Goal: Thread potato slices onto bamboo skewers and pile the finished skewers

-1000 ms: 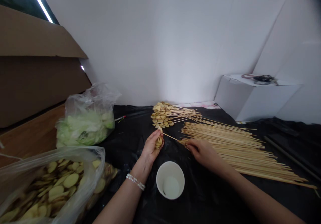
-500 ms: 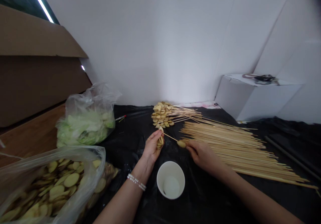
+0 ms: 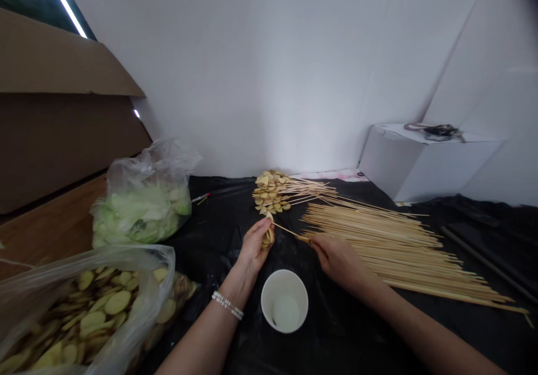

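Note:
My left hand is closed around a small stack of potato slices, with one slice pinched at the fingertips. My right hand pinches a thin bamboo skewer whose tip reaches the slice at my left fingertips. A slice sits on the skewer right at my right fingertips. Both hands hover over the black plastic sheet, just above a white paper cup.
Finished potato skewers lie at the back. A wide pile of bare bamboo skewers spreads to the right. A clear bag of potato slices sits front left, a bag of green leaves behind it. Cardboard box left, white box right.
The slice on the skewer has slid down against my right fingertips. My hands stay almost in place, and the skewer tip now meets the slice held at my left fingertips.

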`<state>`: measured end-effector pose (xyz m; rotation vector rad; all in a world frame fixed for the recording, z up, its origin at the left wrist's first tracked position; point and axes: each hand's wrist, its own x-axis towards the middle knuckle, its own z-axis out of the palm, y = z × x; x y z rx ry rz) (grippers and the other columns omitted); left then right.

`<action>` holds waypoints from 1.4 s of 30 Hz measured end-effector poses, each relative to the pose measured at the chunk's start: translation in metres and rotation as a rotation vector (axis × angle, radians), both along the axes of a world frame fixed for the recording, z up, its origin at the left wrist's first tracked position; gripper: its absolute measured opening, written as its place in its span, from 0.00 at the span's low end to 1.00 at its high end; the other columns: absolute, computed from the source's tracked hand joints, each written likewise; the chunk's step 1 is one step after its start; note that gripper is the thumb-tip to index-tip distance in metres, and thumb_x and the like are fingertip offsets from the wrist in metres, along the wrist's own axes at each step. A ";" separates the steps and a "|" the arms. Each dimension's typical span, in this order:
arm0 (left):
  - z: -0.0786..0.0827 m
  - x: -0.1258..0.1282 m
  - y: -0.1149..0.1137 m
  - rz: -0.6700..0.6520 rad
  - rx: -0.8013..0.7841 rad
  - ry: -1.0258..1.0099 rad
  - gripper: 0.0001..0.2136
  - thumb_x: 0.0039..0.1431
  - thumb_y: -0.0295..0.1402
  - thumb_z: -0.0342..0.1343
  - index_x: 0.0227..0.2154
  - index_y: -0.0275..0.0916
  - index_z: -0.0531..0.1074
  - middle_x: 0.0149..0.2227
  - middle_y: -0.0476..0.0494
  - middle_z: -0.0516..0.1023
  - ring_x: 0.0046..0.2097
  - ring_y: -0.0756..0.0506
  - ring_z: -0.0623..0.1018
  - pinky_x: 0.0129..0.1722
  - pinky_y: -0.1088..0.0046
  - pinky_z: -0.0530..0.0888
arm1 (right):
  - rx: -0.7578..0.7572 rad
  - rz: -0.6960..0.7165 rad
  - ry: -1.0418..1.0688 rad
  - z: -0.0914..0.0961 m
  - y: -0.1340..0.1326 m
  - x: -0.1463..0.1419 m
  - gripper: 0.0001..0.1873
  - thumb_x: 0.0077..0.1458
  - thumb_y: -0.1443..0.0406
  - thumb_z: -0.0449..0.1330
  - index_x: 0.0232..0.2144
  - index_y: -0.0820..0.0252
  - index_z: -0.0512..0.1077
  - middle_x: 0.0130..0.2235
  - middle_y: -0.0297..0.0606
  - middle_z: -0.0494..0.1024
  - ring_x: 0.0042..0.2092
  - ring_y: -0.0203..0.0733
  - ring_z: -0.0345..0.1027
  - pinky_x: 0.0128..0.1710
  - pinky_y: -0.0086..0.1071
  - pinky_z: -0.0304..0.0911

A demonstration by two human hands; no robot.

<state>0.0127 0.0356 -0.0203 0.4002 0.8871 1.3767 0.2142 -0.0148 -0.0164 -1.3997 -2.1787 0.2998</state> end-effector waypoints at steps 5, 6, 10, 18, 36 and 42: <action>-0.001 0.001 0.000 0.010 -0.001 0.003 0.06 0.46 0.22 0.63 0.29 0.32 0.73 0.23 0.48 0.75 0.22 0.55 0.74 0.21 0.82 0.71 | -0.236 0.075 0.144 0.005 -0.002 -0.003 0.13 0.57 0.66 0.49 0.21 0.59 0.65 0.24 0.35 0.73 0.27 0.35 0.64 0.28 0.27 0.54; -0.001 0.001 0.000 0.006 0.002 0.008 0.06 0.46 0.23 0.64 0.29 0.32 0.73 0.23 0.49 0.75 0.22 0.54 0.74 0.21 0.82 0.71 | -0.315 0.094 0.193 0.007 -0.002 -0.004 0.15 0.58 0.66 0.49 0.20 0.59 0.64 0.22 0.34 0.72 0.25 0.34 0.63 0.27 0.27 0.54; -0.002 0.000 0.001 -0.026 0.006 -0.010 0.05 0.47 0.23 0.63 0.29 0.33 0.73 0.23 0.49 0.75 0.22 0.54 0.74 0.22 0.81 0.71 | -0.331 0.100 0.251 0.009 0.002 -0.001 0.16 0.57 0.66 0.49 0.18 0.59 0.64 0.20 0.32 0.70 0.25 0.34 0.63 0.27 0.27 0.55; -0.002 -0.004 0.002 -0.087 -0.029 -0.064 0.04 0.51 0.24 0.61 0.32 0.33 0.74 0.24 0.48 0.76 0.22 0.54 0.74 0.22 0.81 0.71 | -0.193 0.074 0.172 0.012 0.004 0.004 0.12 0.57 0.65 0.51 0.22 0.59 0.67 0.23 0.32 0.71 0.26 0.35 0.62 0.27 0.28 0.52; -0.003 0.000 0.002 0.045 -0.003 -0.026 0.04 0.48 0.23 0.63 0.28 0.31 0.74 0.22 0.47 0.75 0.21 0.54 0.73 0.21 0.82 0.71 | 0.018 0.007 -0.078 0.006 -0.002 0.005 0.12 0.59 0.67 0.46 0.27 0.59 0.65 0.28 0.38 0.73 0.29 0.38 0.64 0.29 0.31 0.50; -0.002 0.000 0.001 0.040 -0.004 0.000 0.04 0.47 0.23 0.63 0.28 0.31 0.75 0.22 0.46 0.75 0.21 0.54 0.74 0.22 0.82 0.71 | -0.136 0.074 0.068 0.010 0.000 0.002 0.15 0.58 0.68 0.47 0.20 0.58 0.62 0.24 0.34 0.71 0.28 0.36 0.63 0.29 0.29 0.52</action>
